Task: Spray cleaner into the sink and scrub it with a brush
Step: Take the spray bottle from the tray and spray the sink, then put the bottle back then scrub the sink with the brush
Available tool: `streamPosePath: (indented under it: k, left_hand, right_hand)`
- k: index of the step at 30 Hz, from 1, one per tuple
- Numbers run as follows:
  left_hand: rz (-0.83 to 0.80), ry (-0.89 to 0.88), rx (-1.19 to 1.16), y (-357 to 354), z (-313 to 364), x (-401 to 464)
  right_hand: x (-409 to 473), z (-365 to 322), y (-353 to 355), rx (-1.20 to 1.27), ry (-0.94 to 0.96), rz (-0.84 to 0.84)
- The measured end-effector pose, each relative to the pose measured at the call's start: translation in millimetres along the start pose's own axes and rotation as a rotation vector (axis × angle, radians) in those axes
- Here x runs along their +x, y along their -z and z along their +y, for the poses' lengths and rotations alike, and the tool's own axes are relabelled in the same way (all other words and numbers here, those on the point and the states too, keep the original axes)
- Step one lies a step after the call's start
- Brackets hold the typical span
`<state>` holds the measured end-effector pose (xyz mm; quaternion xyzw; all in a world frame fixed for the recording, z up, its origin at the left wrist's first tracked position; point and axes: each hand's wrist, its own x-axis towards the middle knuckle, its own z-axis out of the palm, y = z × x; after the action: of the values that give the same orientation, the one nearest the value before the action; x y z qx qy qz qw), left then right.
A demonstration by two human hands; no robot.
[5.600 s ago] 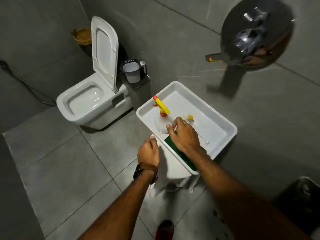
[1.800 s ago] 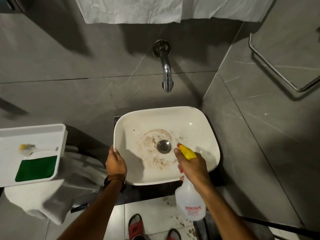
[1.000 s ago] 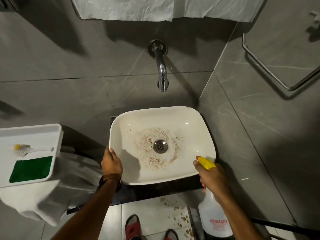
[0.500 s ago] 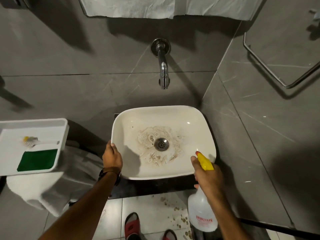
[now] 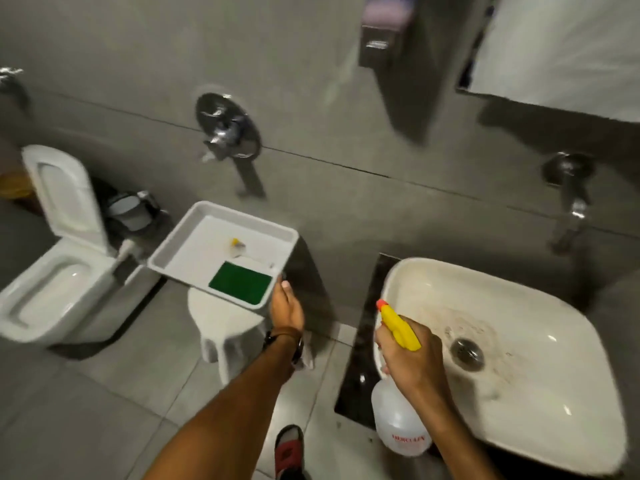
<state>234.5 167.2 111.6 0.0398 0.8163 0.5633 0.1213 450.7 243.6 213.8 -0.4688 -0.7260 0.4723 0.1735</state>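
Observation:
The white sink (image 5: 429,271) sits at the right, its basin stained brown and foamy around the drain (image 5: 467,348). My right hand (image 5: 412,358) grips the clear spray bottle (image 5: 398,424) with a yellow trigger head, held over the sink's left rim. A white tray (image 5: 173,251) rests on a white stool (image 5: 225,323) to the left. In it lie a small brush (image 5: 237,247) with a yellow tip and a green scrub pad (image 5: 240,282). My left hand (image 5: 285,304) reaches to the tray's near right corner, fingers touching its edge.
A white toilet (image 5: 52,278) with its lid up stands at the far left, a small bin (image 5: 130,211) behind it. The wall tap (image 5: 571,202) hangs above the sink. A mixer valve (image 5: 227,129) and a soap dispenser (image 5: 379,29) are on the grey wall.
My view has swung left, so the sink now lies at the right. My left hand has left the sink's rim and moved to the tray's corner. The right hand still holds the bottle.

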Motion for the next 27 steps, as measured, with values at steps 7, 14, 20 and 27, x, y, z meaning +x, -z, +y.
streamPosePath:
  k: [7, 14, 20, 27]
  left_hand:
    - [0.318, 0.149, -0.087, 85, -60, 126]
    - [0.545, 0.252, -0.177, 110, -133, 216]
    - [0.6, 0.325, -0.17, 89, -162, 255]
    - [0.621, 0.402, -0.202, 72, -175, 275]
  right_hand:
    - [83, -73, -171, 0.053, 0.213, -0.254]
    - [162, -121, -351, 0.169, 0.387, -0.532]
    - [207, -138, -477, 0.258, 0.429, -0.636]
    - [229, -120, -555, 0.227, 0.412, -0.69]
